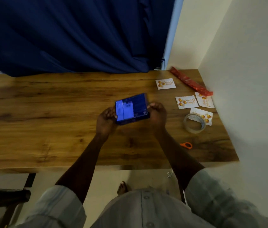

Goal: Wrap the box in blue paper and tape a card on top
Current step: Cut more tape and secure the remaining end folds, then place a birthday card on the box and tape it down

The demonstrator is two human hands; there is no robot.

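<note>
The box [132, 108], already covered in glossy blue paper, is held above the wooden table [47, 112], near the middle of its width, tilted so that its broad face is turned up toward the camera. The left hand [106, 118] grips the left end of the box, with the thumb lying on the front face and the fingers curled behind. The right hand [157, 115] grips the right end, fingers curled over the upper right edge. A seam of overlapping paper runs across the lit left part of the face; whether tape lies on it cannot be told. Four white cards with orange print lie to the right of the box on the table: one card [165, 83] toward the far edge, two cards [186, 102] [204, 99] side by side nearer the wall, and a fourth card [202, 115] partly under a roll of clear tape [194, 123]. A red roll of wrapping paper [190, 83] lies diagonally along the wall, its near end overlapping one card. An orange scissors handle [186, 145] lies near the front right of the table. A dark blue curtain [72, 33] hangs behind the table
</note>
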